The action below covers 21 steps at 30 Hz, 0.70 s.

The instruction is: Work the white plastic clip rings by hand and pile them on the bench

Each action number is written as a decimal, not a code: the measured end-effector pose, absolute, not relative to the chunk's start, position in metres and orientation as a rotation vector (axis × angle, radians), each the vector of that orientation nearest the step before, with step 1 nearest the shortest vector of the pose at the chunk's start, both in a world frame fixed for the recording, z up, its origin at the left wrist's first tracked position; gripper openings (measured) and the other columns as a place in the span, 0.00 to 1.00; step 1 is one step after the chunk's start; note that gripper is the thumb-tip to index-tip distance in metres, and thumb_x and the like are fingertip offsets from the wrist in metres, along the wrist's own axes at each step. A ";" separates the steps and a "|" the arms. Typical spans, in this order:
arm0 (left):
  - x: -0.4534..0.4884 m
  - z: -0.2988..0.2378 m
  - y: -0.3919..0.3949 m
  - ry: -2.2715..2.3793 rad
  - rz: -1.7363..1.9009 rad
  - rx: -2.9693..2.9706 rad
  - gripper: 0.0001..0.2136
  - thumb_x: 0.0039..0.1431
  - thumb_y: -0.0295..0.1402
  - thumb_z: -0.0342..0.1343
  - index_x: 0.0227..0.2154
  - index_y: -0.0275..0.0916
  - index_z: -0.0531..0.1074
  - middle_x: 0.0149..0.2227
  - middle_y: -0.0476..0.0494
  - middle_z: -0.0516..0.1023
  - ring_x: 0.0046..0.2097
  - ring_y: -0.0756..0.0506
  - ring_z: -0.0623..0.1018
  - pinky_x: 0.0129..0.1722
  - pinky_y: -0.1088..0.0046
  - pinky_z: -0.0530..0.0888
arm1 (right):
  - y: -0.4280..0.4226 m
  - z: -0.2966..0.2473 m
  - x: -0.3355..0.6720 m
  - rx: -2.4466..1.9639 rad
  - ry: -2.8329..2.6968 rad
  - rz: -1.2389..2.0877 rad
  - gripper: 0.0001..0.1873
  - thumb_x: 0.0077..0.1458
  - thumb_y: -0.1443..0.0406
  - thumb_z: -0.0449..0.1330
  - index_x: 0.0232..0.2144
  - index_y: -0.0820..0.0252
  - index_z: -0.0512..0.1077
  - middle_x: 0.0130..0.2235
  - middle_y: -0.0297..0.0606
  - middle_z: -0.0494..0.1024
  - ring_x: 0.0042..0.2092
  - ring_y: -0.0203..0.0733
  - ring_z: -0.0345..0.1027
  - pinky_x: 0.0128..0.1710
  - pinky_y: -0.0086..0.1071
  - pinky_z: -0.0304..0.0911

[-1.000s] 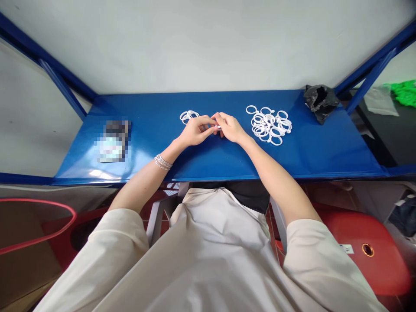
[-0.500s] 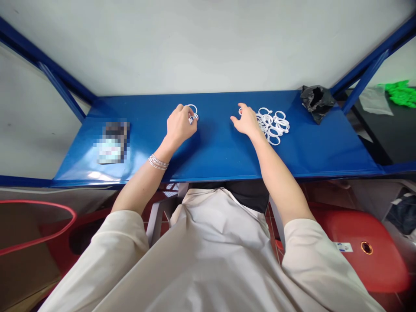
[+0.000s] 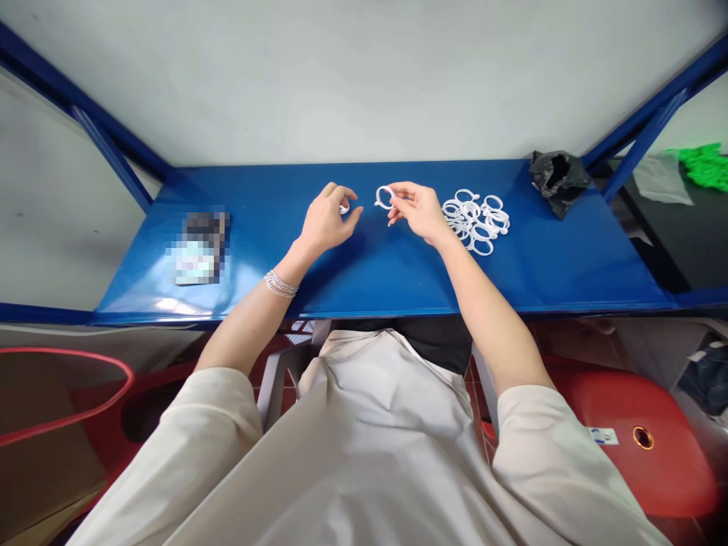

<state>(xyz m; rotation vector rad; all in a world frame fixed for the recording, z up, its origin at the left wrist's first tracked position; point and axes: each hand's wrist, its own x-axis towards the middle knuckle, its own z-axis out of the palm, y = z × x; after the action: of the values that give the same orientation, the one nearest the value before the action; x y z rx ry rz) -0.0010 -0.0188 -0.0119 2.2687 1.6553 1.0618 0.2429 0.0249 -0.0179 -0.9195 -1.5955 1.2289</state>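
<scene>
My right hand (image 3: 418,212) pinches a white plastic ring (image 3: 384,198) with a small tab between thumb and fingertips, above the middle of the tabletop. Facing it, my left hand (image 3: 333,216) has its thumb and index finger spread apart. A small white piece (image 3: 344,208) shows in the gap between them; most of it is hidden, and whether it touches the hand cannot be made out. Just right of my right hand lies a loose pile of white rings (image 3: 478,220), partly covered by that hand.
The blue tabletop (image 3: 375,280) meets a pale wall at the back. A crumpled black plastic bag (image 3: 560,182) sits at its far right, and a blurred-out item (image 3: 199,246) lies at the left. Blue frame bars (image 3: 117,159) rise at both ends. A red stool (image 3: 631,432) stands lower right.
My right hand has moved left from the pile, now with one ring in its pinch. My left hand's thumb and index finger have spread apart, and the ring seen beside them is mostly covered.
</scene>
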 end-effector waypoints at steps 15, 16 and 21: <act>0.012 -0.008 -0.026 1.217 1.239 1.869 0.20 0.68 0.55 0.67 0.43 0.43 0.75 0.35 0.47 0.82 0.27 0.52 0.77 0.26 0.74 0.69 | 0.010 -0.011 0.234 -0.976 -1.600 1.334 0.18 0.66 0.50 0.73 0.41 0.56 0.77 0.39 0.39 0.83 0.37 0.43 0.81 0.39 0.39 0.83; 0.013 -0.008 -0.027 1.195 1.233 1.851 0.21 0.68 0.57 0.67 0.43 0.43 0.75 0.35 0.46 0.82 0.27 0.51 0.77 0.25 0.74 0.69 | 0.009 -0.012 0.235 -1.025 -1.674 1.259 0.17 0.65 0.51 0.73 0.40 0.57 0.79 0.38 0.40 0.83 0.37 0.44 0.81 0.39 0.39 0.82; 0.016 -0.011 -0.026 1.102 1.147 1.803 0.25 0.68 0.61 0.65 0.46 0.43 0.73 0.40 0.43 0.83 0.28 0.50 0.80 0.25 0.74 0.73 | 0.005 -0.012 0.234 -1.125 -1.973 0.850 0.14 0.64 0.54 0.72 0.41 0.57 0.83 0.45 0.44 0.86 0.38 0.46 0.78 0.46 0.43 0.77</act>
<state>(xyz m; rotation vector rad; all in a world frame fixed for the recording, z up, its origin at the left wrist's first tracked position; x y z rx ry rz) 0.0163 -0.0264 -0.0111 1.8032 1.1020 1.1474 0.2340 0.0047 -0.0119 -1.1251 -1.9735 0.8499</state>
